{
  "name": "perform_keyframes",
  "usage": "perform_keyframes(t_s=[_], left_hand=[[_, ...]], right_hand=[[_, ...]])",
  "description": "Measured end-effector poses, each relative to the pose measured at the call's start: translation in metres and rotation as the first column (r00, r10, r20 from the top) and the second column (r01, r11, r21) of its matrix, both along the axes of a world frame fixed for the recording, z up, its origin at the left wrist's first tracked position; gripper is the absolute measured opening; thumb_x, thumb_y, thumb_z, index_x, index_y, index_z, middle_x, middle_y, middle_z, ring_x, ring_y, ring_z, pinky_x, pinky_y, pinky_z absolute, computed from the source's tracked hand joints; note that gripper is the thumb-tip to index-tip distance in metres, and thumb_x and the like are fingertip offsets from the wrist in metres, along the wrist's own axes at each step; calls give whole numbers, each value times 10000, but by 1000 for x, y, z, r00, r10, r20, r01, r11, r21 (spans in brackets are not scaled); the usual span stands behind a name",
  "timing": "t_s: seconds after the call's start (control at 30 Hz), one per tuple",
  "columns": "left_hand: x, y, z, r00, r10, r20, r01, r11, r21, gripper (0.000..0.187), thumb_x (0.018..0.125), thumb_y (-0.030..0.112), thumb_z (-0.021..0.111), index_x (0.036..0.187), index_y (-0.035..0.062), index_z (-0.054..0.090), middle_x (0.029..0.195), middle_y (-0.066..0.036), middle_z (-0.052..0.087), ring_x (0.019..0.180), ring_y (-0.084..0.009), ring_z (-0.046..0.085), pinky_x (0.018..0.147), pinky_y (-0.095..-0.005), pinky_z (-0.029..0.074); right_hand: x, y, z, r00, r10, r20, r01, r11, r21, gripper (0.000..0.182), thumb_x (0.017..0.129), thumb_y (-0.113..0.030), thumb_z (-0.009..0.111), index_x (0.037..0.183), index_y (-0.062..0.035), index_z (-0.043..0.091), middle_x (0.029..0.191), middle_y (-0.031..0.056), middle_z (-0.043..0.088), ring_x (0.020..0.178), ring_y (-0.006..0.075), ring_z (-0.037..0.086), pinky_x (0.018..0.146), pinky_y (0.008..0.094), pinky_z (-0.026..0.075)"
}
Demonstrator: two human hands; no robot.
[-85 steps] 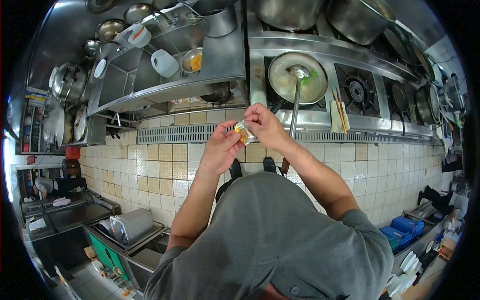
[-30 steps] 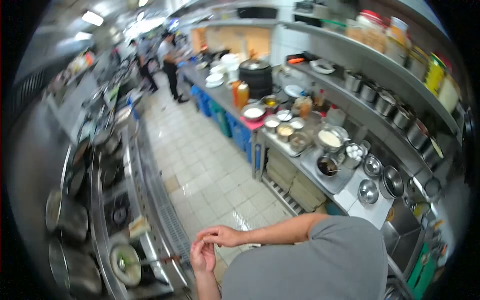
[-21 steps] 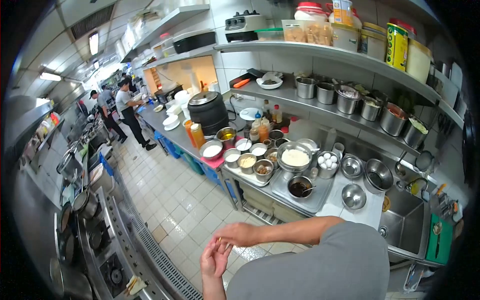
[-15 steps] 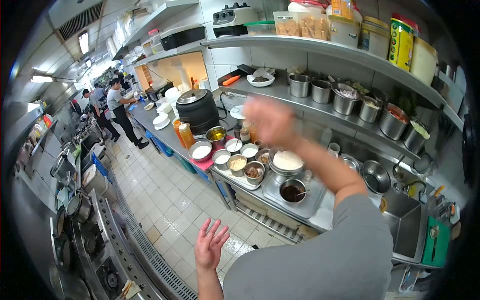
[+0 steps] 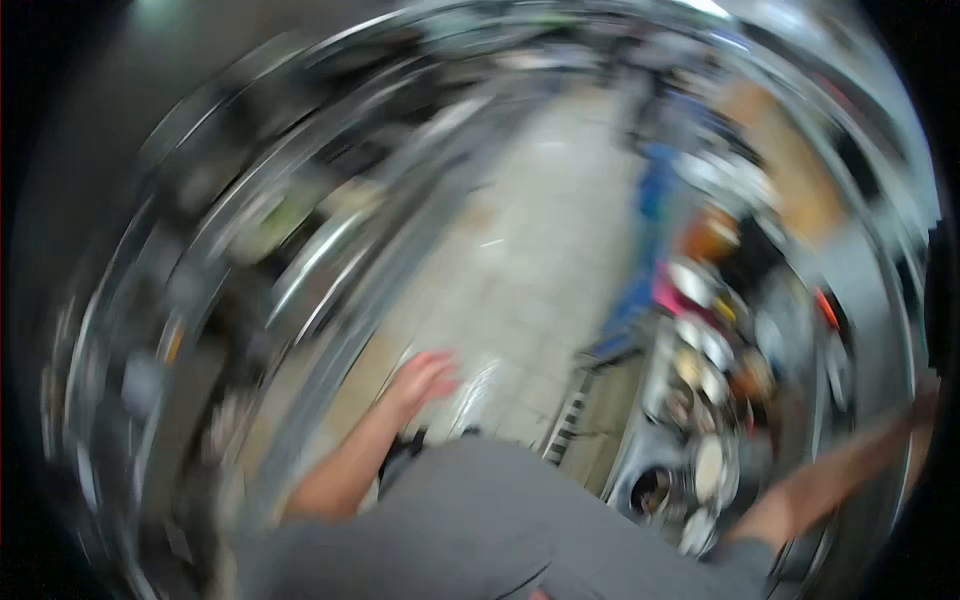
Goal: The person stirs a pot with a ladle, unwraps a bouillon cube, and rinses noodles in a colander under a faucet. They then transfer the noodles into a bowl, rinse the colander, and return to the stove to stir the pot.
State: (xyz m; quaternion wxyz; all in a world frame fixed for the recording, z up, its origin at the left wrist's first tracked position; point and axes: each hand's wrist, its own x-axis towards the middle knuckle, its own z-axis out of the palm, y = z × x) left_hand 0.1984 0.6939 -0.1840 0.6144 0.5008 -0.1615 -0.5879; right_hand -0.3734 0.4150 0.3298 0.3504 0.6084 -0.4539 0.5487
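Swung the right hand (image 5: 924, 408) from centre out to three o'clock; could not tell its fingers' state through the blur. Drew the left hand (image 5: 422, 383) from spread to loosely bent at seven o'clock, above the floor (image 5: 525, 280). Saw two bowls towards four o'clock, between both hands: one dark-filled bowl (image 5: 652, 490), one pale-filled bowl (image 5: 709, 468).

Two forearms (image 5: 350, 458), one left hand (image 5: 422, 383), one pan (image 5: 252, 237)
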Motion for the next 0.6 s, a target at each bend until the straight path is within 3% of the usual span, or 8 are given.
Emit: perform_keyframes(t_s=[0.1, 0.13, 0.2, 0.33, 0.43, 0.5, 0.57, 0.6], left_hand=[[21, 60, 13, 990, 114, 83, -121, 989, 79, 390, 992, 235, 576, 1324, 36, 522, 1222, -135, 622, 1022, -234, 665, 847, -342, 551], [31, 83, 11, 984, 91, 153, -107, 989, 100, 397, 985, 242, 591, 1323, 45, 528, 1210, -124, 624, 1017, -219, 663, 839, -324, 546], [51, 144, -21, 948, 199, 248, -237, 962, 134, 399, 980, 239, 595, 1323, 47, 528, 1200, -112, 627, 1010, -211, 664, 831, -317, 543], [85, 316, -164, 537, 317, 782, -632, 766, 123, 322, 910, 186, 643, 1190, 27, 628, 1008, -115, 694, 954, -219, 679, 802, -340, 543], [63, 492, -235, 455, 332, 826, -852, 431, 297, 248, 873, 200, 634, 1052, 31, 657, 988, -209, 690, 930, -376, 666, 820, -402, 533], [7, 647, -378, 536, -166, 827, -839, -1, 544, 267, 888, 233, 629, 972, -18, 665, 869, -164, 705, 777, -276, 671, 696, -410, 537], [-84, 735, -355, -54, 866, 497, -588, -430, 685, 237, 926, 217, 581, 940, 0, 675, 749, -158, 639, 559, -251, 578, 449, -414, 441], [-124, 767, -332, 4, 882, 470, -589, -378, 714, 254, 874, 248, 634, 948, 10, 682, 748, -157, 645, 560, -256, 596, 491, -411, 468]], right_hand=[[176, 6, -144, 955, 227, 193, -277, 916, 292, 374, 1064, -249, 391, 1125, -20, 680, 1190, 153, 673, 1014, 233, 652, 886, 345, 501], [158, -98, -219, 717, 666, 208, -690, 633, 351, 365, 1043, -249, 431, 925, -34, 702, 904, 94, 713, 785, 199, 645, 742, 325, 513], [340, -23, -310, 567, 716, 406, -786, 324, 527, 291, 986, -249, 536, 860, -37, 690, 752, 29, 634, 688, 126, 597, 633, 276, 474], [522, 176, -437, 275, 500, 821, -693, -489, 530, 160, 963, -135, 617, 1045, -5, 663, 905, 59, 656, 729, 114, 605, 646, 261, 509], [607, 306, -449, 141, 722, 678, -458, -559, 691, 149, 946, -105, 636, 1024, 18, 669, 870, 75, 656, 730, 118, 618, 641, 254, 500], [657, 365, -444, 1, 764, 645, -286, -618, 732, 139, 938, -99, 641, 967, 33, 675, 792, 66, 649, 702, 107, 608, 628, 250, 488], [710, 406, -446, -34, 774, 632, -249, -619, 745, 137, 935, -102, 645, 919, 32, 667, 754, 53, 642, 689, 95, 593, 617, 250, 478], [738, 427, -445, -66, 782, 620, -217, -617, 756, 151, 933, -106, 648, 871, 31, 659, 715, 40, 635, 677, 83, 578, 606, 250, 468]])
